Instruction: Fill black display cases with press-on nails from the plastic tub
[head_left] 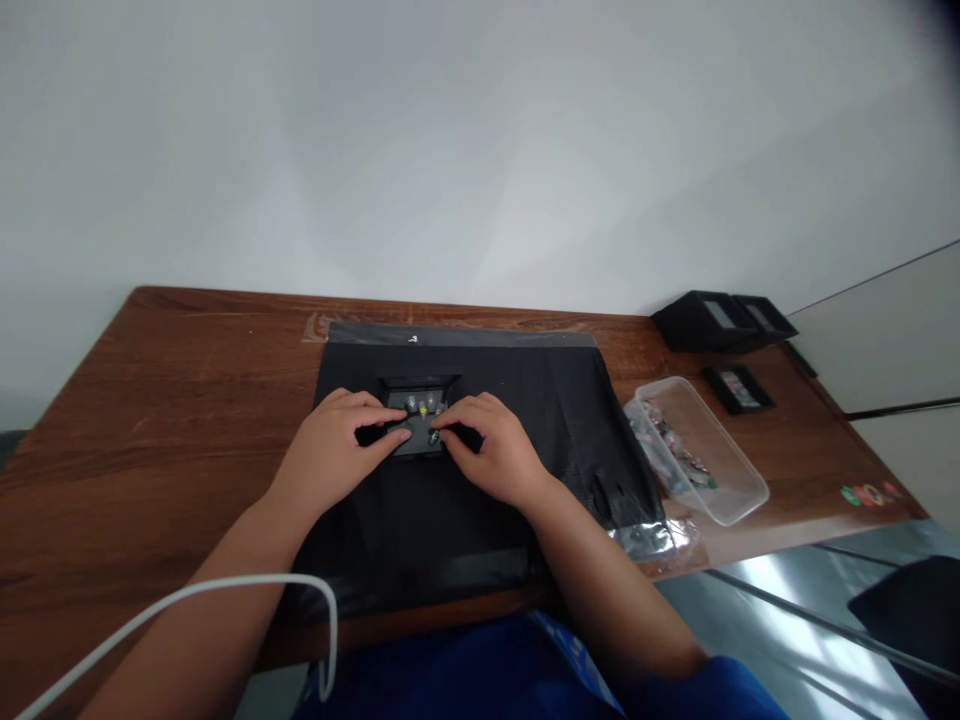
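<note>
A small black box (417,448) with its lid raised at the back lies on a black mat (450,520). Several tiny shiny trinkets (423,409), some clear and one with a yellow-green spot, sit in it. From the left, my left hand (349,432) reaches over the box with thumb and forefinger curled close together; whatever may be between them is too small to name. My right hand (491,440) comes in from the other side, its fingertips pinched at a small shiny green trinket (433,437) near the box's right side.
Right of the mat stands a clear plastic container (724,450) with small packets inside. Behind it are black bins (709,322) and a small black case (739,388). Clear tape holds the mat to the wooden table (187,400). A white cable (225,582) crosses above my left forearm.
</note>
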